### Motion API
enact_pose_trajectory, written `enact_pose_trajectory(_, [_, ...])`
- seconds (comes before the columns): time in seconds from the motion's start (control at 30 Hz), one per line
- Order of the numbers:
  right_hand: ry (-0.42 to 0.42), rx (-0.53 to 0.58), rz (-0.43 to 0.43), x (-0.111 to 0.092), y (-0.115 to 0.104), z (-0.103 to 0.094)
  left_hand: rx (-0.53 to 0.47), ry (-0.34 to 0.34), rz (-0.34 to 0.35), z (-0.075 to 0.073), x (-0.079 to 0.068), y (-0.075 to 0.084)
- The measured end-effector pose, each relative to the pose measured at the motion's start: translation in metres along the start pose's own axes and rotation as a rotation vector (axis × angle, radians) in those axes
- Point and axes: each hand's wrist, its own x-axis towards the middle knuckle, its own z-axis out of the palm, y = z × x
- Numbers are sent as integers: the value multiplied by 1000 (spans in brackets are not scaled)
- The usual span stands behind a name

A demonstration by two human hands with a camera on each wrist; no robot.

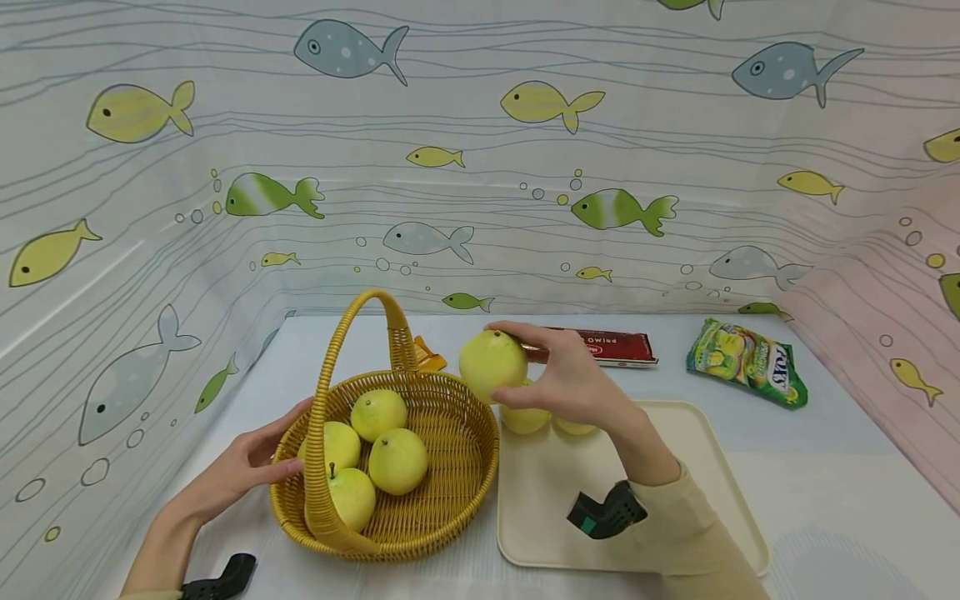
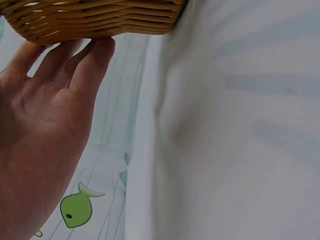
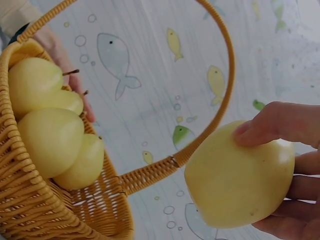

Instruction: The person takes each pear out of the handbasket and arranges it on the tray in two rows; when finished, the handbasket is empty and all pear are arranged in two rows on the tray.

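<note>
Right hand (image 1: 567,379) grips a fruit (image 1: 487,367), left hand (image 1: 243,468) touches the basket (image 1: 453,450), and a packet (image 1: 747,362) reads "FOX'S".

The head view looks forward and down from behind the near side of the basket (image 1: 420,546), far enough to frame it whole. The left-wrist view faces along the left hand (image 1: 258,458) to the basket's outer wall, close up. The right-wrist view looks across the basket from its right, nearest the held fruit (image 3: 237,175), which the head view shares.
</note>
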Motion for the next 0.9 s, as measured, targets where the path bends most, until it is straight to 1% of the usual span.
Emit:
enact_pose_trajectory(0.17, [0, 6, 27, -1, 0, -8, -6, -3, 3, 0, 0, 0])
enact_pose_trajectory(0.37, [15, -34, 35, -3, 2, -18, -8, -5, 3, 0, 0, -1])
enact_pose_trajectory(0.53, [23, -11, 67, -5, 2, -26, -10, -6, 3, 0, 0, -1])
enact_pose_trajectory(0.67, [26, 13, 71, -6, 3, -31, -13, -5, 3, 0, 0, -1])
enact_pose_trajectory(0.9, [35, -23, 83, -9, 7, -42, -16, -8, 9, 0, 0, 0])
